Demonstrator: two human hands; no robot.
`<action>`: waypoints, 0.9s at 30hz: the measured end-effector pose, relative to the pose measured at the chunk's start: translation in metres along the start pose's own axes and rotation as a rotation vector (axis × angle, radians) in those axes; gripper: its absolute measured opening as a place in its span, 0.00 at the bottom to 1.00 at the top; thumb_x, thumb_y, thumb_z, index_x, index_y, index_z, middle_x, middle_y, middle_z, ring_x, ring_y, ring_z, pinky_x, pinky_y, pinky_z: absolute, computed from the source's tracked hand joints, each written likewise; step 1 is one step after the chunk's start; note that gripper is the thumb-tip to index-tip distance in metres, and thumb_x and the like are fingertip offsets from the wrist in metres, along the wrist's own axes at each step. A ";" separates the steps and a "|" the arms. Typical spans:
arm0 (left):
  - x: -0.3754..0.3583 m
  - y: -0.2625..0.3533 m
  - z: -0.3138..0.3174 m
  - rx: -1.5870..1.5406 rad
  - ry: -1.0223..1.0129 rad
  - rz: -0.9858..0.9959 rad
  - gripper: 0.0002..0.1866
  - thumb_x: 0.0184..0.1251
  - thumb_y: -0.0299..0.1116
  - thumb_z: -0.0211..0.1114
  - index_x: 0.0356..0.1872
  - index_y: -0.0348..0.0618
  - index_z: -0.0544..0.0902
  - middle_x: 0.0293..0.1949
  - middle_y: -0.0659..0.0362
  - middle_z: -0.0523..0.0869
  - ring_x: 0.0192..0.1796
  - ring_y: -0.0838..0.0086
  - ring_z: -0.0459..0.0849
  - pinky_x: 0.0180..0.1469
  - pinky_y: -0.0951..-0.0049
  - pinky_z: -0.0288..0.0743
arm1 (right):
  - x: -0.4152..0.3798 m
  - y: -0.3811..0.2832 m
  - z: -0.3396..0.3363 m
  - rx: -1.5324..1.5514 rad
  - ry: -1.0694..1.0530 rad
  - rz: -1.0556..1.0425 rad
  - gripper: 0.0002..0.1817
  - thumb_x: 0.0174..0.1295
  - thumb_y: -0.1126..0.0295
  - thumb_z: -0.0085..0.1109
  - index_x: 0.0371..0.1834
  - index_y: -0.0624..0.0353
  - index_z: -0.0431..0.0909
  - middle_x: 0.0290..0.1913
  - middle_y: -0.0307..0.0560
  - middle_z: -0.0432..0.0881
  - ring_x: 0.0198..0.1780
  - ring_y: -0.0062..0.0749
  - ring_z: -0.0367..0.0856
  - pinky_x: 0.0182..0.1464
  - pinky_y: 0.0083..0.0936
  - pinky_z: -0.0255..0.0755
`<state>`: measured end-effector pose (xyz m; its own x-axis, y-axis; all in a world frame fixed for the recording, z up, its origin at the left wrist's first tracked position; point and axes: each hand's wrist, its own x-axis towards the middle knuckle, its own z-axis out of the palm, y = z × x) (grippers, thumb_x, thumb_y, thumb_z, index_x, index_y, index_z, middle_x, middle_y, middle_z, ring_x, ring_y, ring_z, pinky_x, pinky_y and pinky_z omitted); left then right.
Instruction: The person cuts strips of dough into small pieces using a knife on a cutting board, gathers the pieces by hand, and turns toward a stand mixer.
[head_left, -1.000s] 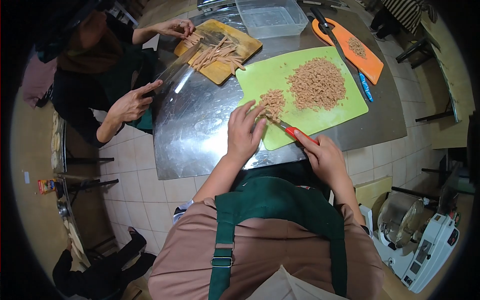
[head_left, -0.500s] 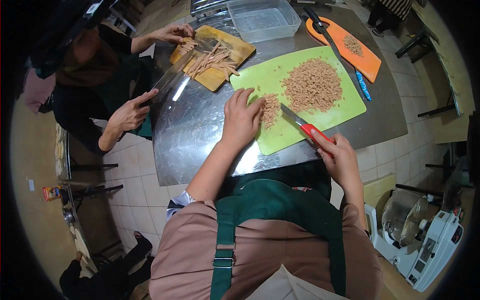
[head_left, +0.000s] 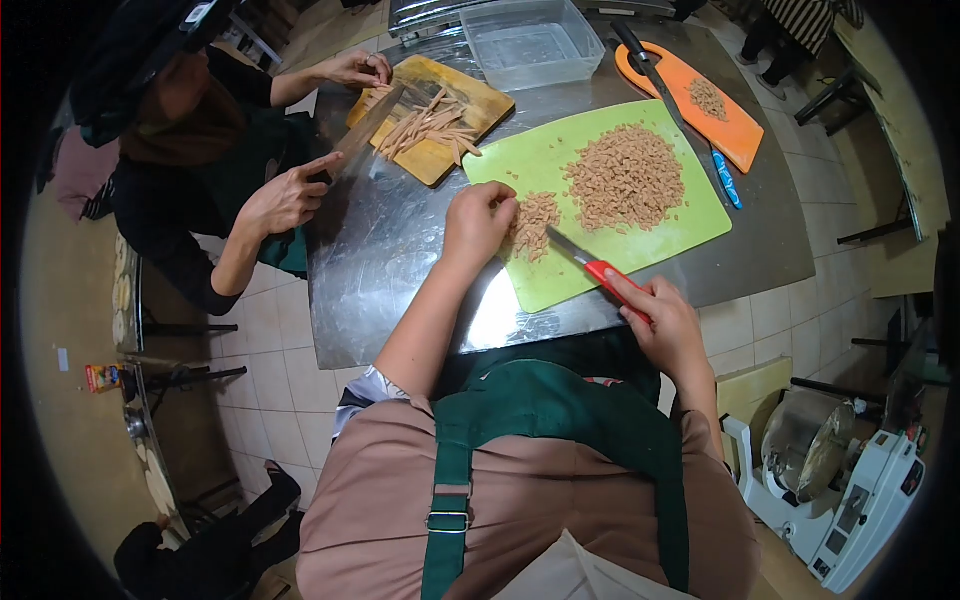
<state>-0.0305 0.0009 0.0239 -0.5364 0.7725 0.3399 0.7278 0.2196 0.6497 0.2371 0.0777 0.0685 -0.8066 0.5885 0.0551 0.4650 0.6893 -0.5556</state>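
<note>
My right hand (head_left: 668,328) is wrapped round the red handle of a knife (head_left: 612,280). The blade points up and left, its tip at the edge of a small heap of chopped light-brown pieces (head_left: 535,222). At that heap's left side, my left hand (head_left: 480,222) has its fingers curled together; anything between the fingertips is hidden. Both hands work at a green cutting board (head_left: 560,285). A larger heap of chopped pieces (head_left: 625,178) lies on the board's right half.
Left, a co-worker's hands (head_left: 288,200) handle a long knife (head_left: 365,135) by a wooden board (head_left: 490,95) bearing cut strips (head_left: 430,128). Behind stand a clear plastic container (head_left: 530,45) and an orange board (head_left: 745,135) with a black-handled knife (head_left: 645,65). A mixer (head_left: 850,500) is at lower right.
My left fingers have curled in from a more spread pose beside the small heap. My knife has shifted slightly left and down. The co-worker's knife hand has moved a little right and up.
</note>
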 end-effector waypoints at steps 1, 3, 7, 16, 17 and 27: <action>0.000 0.001 -0.005 -0.063 -0.066 -0.126 0.08 0.52 0.32 0.65 0.31 0.39 0.84 0.29 0.52 0.84 0.36 0.59 0.81 0.41 0.65 0.73 | 0.000 -0.003 0.001 0.032 -0.049 -0.029 0.28 0.54 0.73 0.59 0.58 0.28 0.74 0.29 0.48 0.70 0.33 0.43 0.72 0.37 0.35 0.69; 0.001 0.005 -0.010 -0.141 -0.152 -0.269 0.09 0.53 0.31 0.65 0.34 0.40 0.85 0.31 0.51 0.85 0.37 0.61 0.82 0.42 0.66 0.74 | 0.001 -0.006 0.006 0.093 -0.131 -0.096 0.27 0.54 0.75 0.59 0.58 0.35 0.75 0.29 0.48 0.71 0.33 0.42 0.72 0.38 0.32 0.69; -0.003 0.005 0.000 -0.013 -0.138 0.065 0.07 0.51 0.30 0.65 0.32 0.42 0.85 0.30 0.52 0.84 0.37 0.58 0.80 0.44 0.62 0.73 | 0.003 -0.015 0.013 0.097 -0.192 -0.085 0.26 0.55 0.74 0.58 0.58 0.35 0.75 0.28 0.48 0.72 0.32 0.43 0.72 0.37 0.33 0.69; 0.001 0.011 0.010 0.020 -0.037 0.074 0.05 0.49 0.30 0.65 0.25 0.40 0.82 0.28 0.52 0.81 0.36 0.57 0.79 0.42 0.60 0.72 | 0.000 0.002 0.008 0.013 -0.135 0.066 0.26 0.58 0.71 0.55 0.61 0.36 0.72 0.27 0.50 0.72 0.32 0.45 0.74 0.37 0.35 0.69; 0.002 0.007 0.007 0.028 -0.033 0.074 0.07 0.50 0.31 0.67 0.28 0.39 0.84 0.28 0.52 0.82 0.34 0.61 0.81 0.38 0.65 0.73 | 0.000 0.005 0.006 0.043 -0.118 0.085 0.25 0.59 0.70 0.54 0.62 0.34 0.71 0.27 0.50 0.73 0.32 0.45 0.75 0.38 0.36 0.70; -0.044 0.015 -0.024 -0.033 -0.214 -0.203 0.10 0.52 0.35 0.69 0.28 0.38 0.85 0.25 0.53 0.84 0.27 0.68 0.83 0.31 0.71 0.74 | 0.006 -0.002 0.013 0.246 -0.284 0.035 0.24 0.60 0.71 0.53 0.62 0.49 0.70 0.42 0.58 0.81 0.43 0.51 0.79 0.45 0.34 0.72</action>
<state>-0.0064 -0.0441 0.0351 -0.5649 0.8235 0.0514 0.5982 0.3659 0.7129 0.2268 0.0739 0.0596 -0.8767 0.4458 -0.1808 0.4207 0.5285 -0.7374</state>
